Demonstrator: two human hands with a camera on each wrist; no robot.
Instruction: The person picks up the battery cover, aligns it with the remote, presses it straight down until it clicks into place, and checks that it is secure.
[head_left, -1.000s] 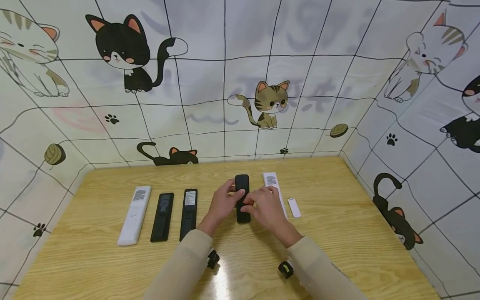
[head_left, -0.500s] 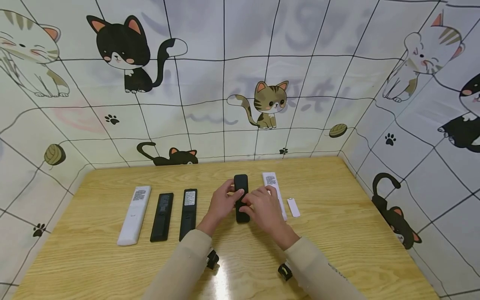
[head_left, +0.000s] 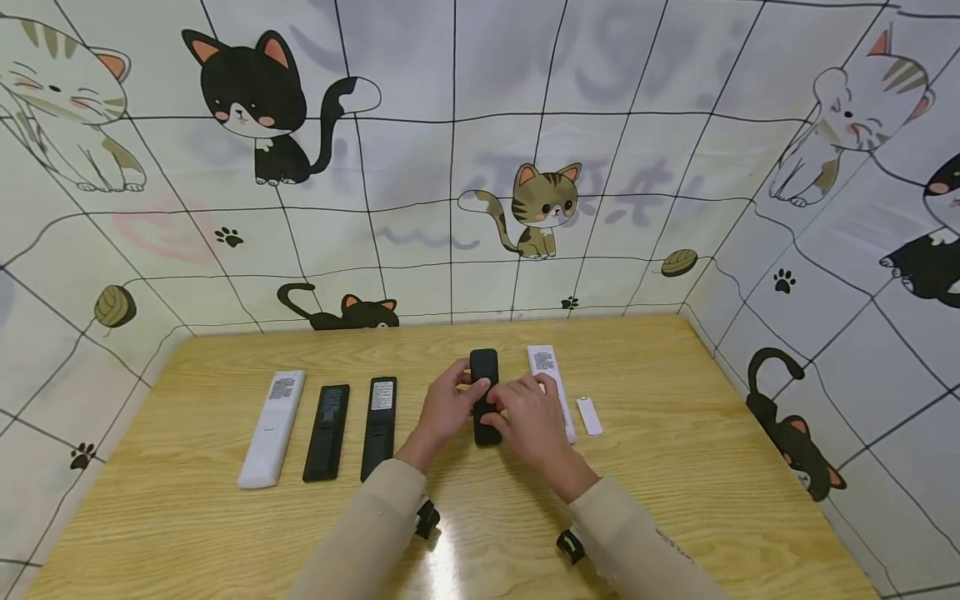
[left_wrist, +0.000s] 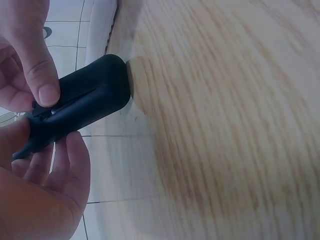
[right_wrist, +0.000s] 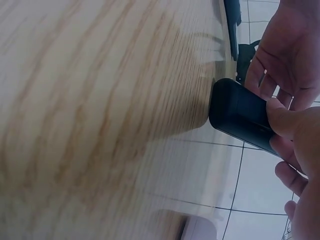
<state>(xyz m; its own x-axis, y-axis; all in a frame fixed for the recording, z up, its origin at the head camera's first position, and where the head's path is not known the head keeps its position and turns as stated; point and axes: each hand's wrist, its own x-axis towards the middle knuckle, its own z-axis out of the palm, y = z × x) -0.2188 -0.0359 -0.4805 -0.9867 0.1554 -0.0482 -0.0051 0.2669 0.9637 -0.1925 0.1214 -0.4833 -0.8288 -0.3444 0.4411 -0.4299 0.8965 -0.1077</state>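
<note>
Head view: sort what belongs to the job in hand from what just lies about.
Seemingly in the job:
held black remote
left hand
right hand

Apparently just lying about:
leftmost white remote
black remote with dark label
black remote with white label
white remote farther right
small white piece

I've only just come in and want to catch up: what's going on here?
A person's left hand grips a black remote while their right hand pinches at it; I can't tell whether it is open. Three more remotes lie on the table to the left, a white remote and a small white piece to the right.
</note>
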